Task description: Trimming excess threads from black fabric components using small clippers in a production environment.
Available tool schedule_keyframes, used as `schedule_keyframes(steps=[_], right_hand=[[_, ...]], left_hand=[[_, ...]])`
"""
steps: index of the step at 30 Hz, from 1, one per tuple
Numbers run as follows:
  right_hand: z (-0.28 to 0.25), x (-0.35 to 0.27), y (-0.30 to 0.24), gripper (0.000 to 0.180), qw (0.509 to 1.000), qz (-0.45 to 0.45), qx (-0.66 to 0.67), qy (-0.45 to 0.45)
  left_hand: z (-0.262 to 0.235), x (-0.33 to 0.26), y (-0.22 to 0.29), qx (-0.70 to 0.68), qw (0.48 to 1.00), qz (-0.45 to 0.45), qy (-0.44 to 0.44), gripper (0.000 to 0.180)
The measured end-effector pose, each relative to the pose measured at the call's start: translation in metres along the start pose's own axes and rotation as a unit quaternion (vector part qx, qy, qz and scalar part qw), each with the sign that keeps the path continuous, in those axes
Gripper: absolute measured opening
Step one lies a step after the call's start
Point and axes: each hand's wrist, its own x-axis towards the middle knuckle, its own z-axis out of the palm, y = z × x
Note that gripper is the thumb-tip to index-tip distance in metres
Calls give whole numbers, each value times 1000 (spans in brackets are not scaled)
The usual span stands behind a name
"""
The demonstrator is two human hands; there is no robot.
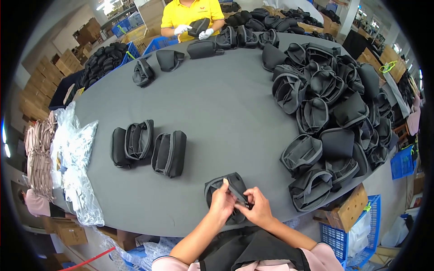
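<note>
At the near edge of the table I have a black zippered pouch (237,180) in front of me, its mouth partly open. My left hand (221,204) is closed on the pouch's rim, thumb on top. My right hand (257,208) pinches the rim at the other side, close to the left fingertips; the small part between its fingers is too hidden to make out. To the left stand two open pouches (139,140) (169,153) and, against the first, a third pouch (118,147).
A large heap of open black pouches (323,81) covers the table's right side. Clear plastic bags (79,158) lie at the left edge beside stacked pinkish straps (40,153). Across the table, a person in a yellow shirt (192,16) and white gloves holds a pouch (199,28).
</note>
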Motion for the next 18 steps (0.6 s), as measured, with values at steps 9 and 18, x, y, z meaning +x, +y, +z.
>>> schedule_keyframes(steps=[9,18], right_hand=[[4,36,28,34,996,76,52,-3],[-4,53,33,32,981,151,124,-9]], left_hand=[[-20,-10,8,343,929,-6,-138,35],[-7,0,31,452,870,-41,-190,29]])
